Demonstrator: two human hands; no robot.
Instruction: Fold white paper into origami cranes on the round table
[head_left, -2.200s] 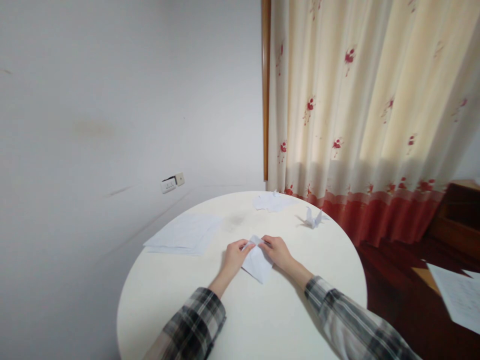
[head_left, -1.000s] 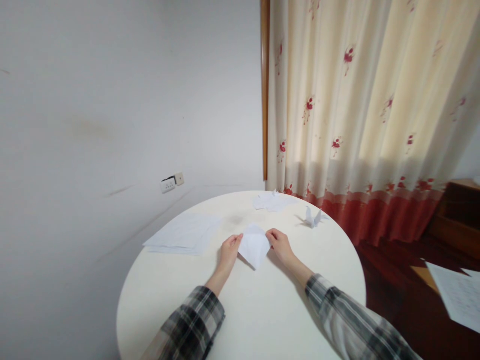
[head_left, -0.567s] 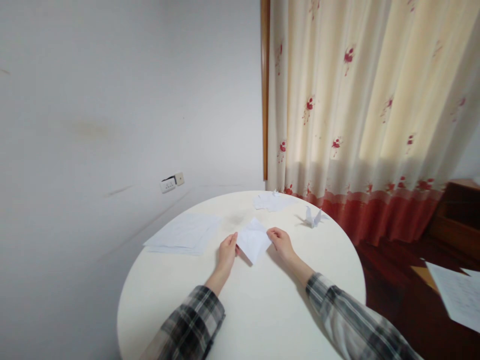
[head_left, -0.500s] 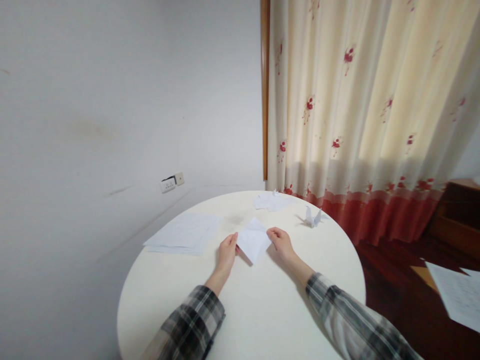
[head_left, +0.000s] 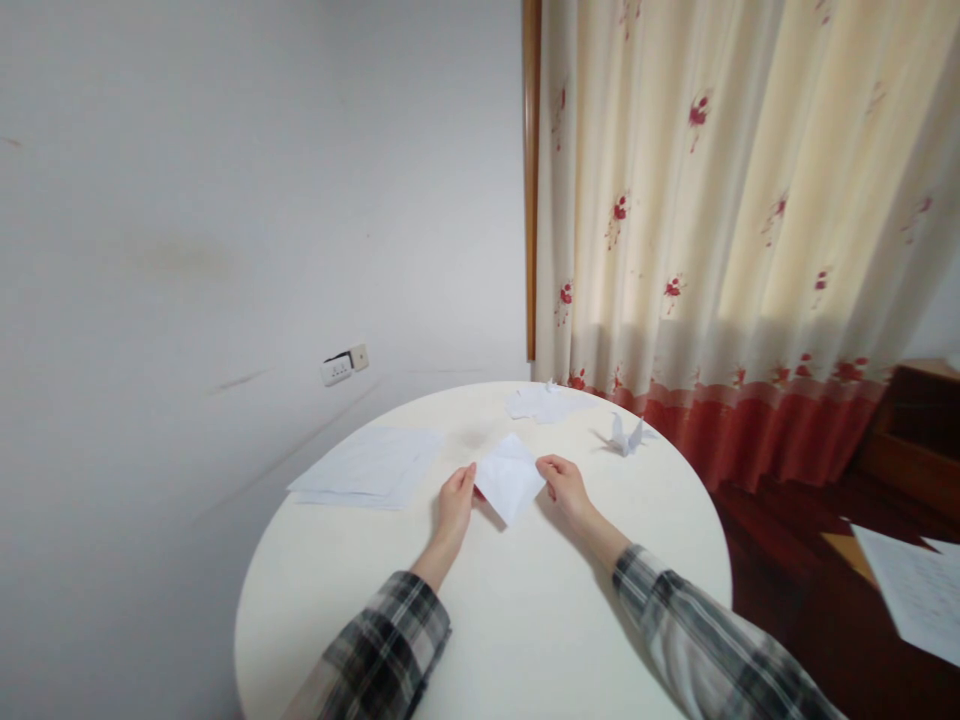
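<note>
A small white piece of folded paper, diamond-shaped as I see it, is held up just above the round white table. My left hand pinches its left corner between thumb and fingers. At the opposite corner, my right hand grips the paper the same way. Faint creases cross its surface, and its shadow falls on the tabletop beneath. To the right of my hands stands a folded white paper crane.
A stack of white paper sheets lies on the table's left side. More white paper pieces sit at the far edge. Behind are a wall with a socket and a flowered curtain. Written sheets show at lower right.
The folded paper and my right hand have shifted very slightly to the right. Both hands keep their hold on its corners; everything else is the same.
</note>
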